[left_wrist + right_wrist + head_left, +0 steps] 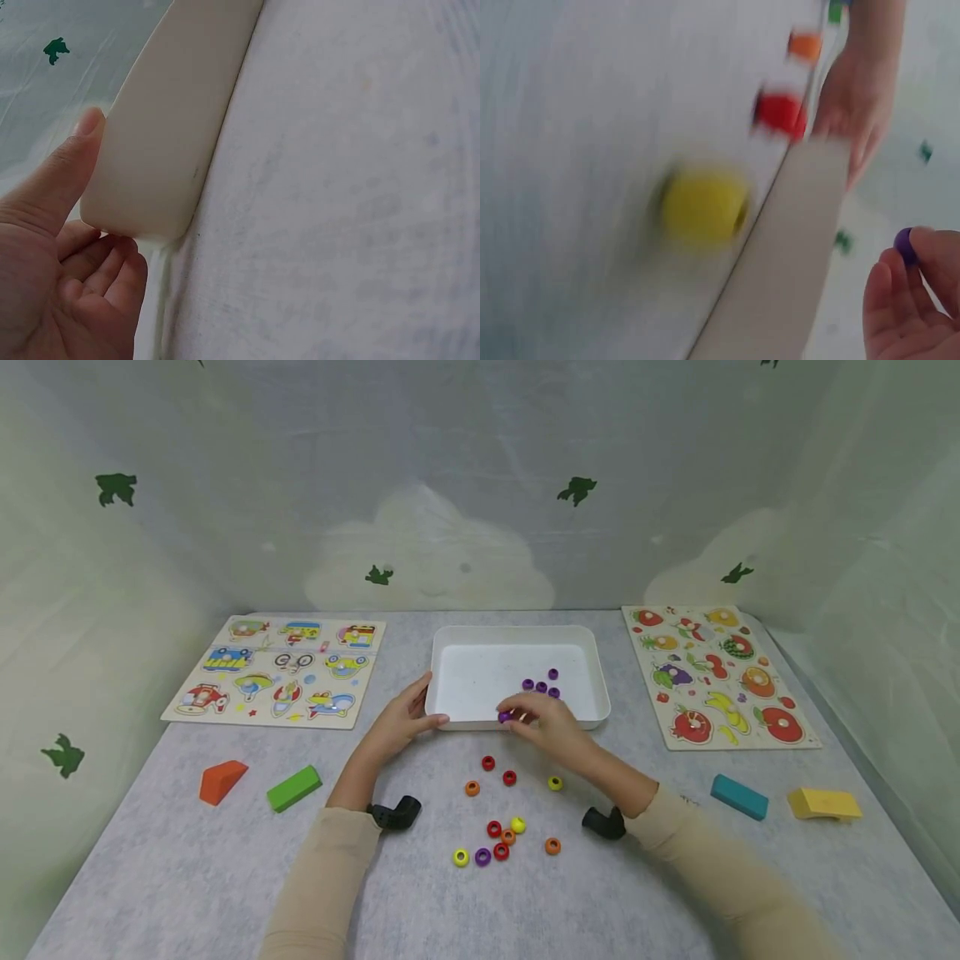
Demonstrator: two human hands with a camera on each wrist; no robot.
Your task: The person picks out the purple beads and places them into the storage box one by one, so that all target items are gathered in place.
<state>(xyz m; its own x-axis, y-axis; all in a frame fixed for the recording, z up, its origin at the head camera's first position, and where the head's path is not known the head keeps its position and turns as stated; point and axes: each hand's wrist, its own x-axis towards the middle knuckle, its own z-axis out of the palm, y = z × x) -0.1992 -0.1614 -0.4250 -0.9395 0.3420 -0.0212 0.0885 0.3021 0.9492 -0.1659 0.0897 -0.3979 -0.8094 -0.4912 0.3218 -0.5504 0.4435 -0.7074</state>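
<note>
My right hand (551, 727) pinches a purple bead (504, 717) between thumb and fingertips, over the front rim of a white tray (480, 664). The same bead shows in the right wrist view, held above the tray wall (795, 247). At the tray's front left corner, my left hand (401, 720) holds on, thumb against the front and fingers round the side. In the left wrist view that thumb lies along the tray's wall (157, 135). Several purple beads (542, 687) rest inside the tray, towards its right, partly behind my right hand.
Loose red, orange and yellow beads (555, 783) lie before the tray, with one purple bead (483, 857) nearer me. Picture boards, one of vehicles (262, 647) and one of fruit (701, 689), flank it. Orange (222, 782), green (294, 788), teal (739, 797) and yellow (824, 804) blocks sit outward.
</note>
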